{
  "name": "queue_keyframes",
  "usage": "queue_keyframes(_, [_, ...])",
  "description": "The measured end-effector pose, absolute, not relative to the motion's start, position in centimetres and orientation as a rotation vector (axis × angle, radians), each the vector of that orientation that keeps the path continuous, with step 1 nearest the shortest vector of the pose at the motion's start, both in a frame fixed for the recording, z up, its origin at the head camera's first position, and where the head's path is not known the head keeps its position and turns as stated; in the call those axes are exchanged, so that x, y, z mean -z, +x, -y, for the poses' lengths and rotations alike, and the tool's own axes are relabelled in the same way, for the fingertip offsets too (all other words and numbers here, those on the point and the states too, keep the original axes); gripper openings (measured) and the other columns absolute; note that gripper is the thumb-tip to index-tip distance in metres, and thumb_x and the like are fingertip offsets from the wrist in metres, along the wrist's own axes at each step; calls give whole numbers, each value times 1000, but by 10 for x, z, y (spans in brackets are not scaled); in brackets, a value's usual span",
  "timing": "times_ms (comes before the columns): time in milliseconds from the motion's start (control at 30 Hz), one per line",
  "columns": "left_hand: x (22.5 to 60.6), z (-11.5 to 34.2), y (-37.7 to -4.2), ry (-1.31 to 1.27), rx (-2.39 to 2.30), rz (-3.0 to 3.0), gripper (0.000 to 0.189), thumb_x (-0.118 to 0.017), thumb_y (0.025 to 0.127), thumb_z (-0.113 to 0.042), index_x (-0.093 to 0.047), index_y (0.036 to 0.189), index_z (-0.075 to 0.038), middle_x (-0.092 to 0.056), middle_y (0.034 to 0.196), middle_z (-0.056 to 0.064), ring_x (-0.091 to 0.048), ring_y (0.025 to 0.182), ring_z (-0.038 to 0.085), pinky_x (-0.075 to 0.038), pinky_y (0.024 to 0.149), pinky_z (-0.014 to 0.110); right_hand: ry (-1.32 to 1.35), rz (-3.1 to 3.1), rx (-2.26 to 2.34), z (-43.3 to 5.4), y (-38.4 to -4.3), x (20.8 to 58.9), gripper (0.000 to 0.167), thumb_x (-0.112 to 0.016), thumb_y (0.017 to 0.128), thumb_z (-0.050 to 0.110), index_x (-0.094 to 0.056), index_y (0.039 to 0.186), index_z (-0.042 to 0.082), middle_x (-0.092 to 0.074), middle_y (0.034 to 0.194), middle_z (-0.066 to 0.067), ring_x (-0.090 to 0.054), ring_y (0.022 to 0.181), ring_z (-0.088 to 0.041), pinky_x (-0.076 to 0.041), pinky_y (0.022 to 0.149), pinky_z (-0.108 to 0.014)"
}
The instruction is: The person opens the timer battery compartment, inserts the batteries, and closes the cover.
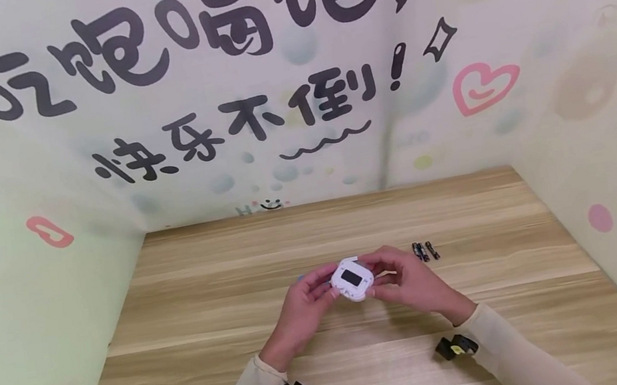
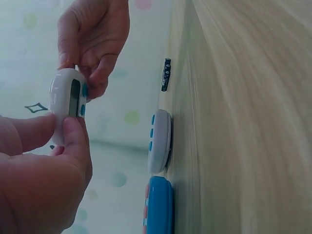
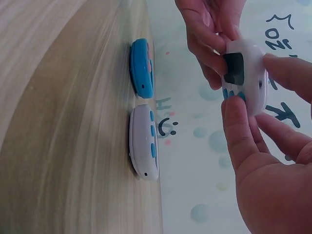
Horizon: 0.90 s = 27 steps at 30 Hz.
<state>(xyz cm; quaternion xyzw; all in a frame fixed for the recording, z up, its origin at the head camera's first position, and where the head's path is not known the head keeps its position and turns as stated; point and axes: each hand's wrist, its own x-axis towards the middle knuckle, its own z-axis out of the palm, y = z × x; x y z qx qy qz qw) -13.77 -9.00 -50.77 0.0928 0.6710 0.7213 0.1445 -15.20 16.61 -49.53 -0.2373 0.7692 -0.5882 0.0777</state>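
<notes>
A white digital timer (image 1: 353, 279) is held up off the table between both hands, its back with a black rectangle facing up. Its dark screen (image 3: 234, 68) and small blue buttons face downward. My left hand (image 1: 304, 307) pinches one side, with the thumb near the edge; my right hand (image 1: 414, 285) grips the opposite side. In the left wrist view, the left fingers (image 2: 73, 139) lie next to the screen. From the right wrist, one right fingertip (image 3: 237, 105) is right at the blue buttons.
On the table (image 1: 219, 355) lie a second white timer (image 3: 143, 141) with blue buttons and a blue timer (image 3: 141, 68), mostly hidden behind the hands from above. Three small dark batteries (image 1: 425, 251) lie right of the hands. Patterned walls (image 1: 306, 179) border the table.
</notes>
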Motion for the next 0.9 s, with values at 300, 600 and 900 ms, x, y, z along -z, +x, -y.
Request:
queue_keyframes(300, [509,89,-140,196,-2131,-1794,40,-60,106,-1,-55,146,3,-64,141,24,-73,109,15,-65,98,44,-684,-2241,1760,-165,-150,499,63,-90,83,5,-61,140,7,-68,120,-17,-72,90,-15,-68,79,-29])
queue_keyframes(600, [512,84,-137,298,-2092,-1645,63,-65,102,1,-40,160,-2,-57,146,24,-73,105,16,-68,90,38,-682,-2268,1683,-164,-148,500,72,-93,80,10,-58,143,8,-71,104,-13,-71,80,-15,-68,73,-28])
queue_keyframes(900, [511,81,-135,265,-2120,-1662,65,-68,100,3,-43,159,-5,-60,141,24,-75,96,13,-68,88,36,-641,-2245,1696,-164,-150,501,61,-87,89,11,-59,143,10,-68,120,-14,-70,83,-16,-65,71,-25])
